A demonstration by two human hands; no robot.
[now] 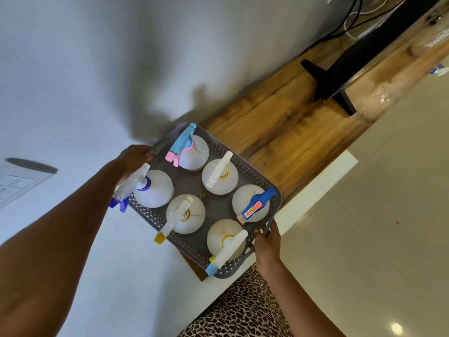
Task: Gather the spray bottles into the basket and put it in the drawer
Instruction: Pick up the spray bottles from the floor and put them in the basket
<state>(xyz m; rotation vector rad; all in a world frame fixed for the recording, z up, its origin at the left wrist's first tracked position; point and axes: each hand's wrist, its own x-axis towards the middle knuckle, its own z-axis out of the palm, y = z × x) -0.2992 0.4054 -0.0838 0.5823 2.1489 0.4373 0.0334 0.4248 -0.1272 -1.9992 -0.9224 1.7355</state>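
Head view shows the grey perforated basket [275, 195] carried over the wooden cabinet top [279, 117], six spray bottles [220, 176] upright inside. Left hand [134, 158] is clamped on its rim at 10 o'clock, right hand [267, 242] at 4 o'clock. Gathering looks finished; next comes lowering it level into the drawer, which is unseen.

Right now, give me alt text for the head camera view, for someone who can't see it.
Two bare hands, left hand and right hand, hold a grey perforated basket by opposite ends, with six white spray bottles standing inside. It sits over the end of a wooden cabinet top by a white wall.
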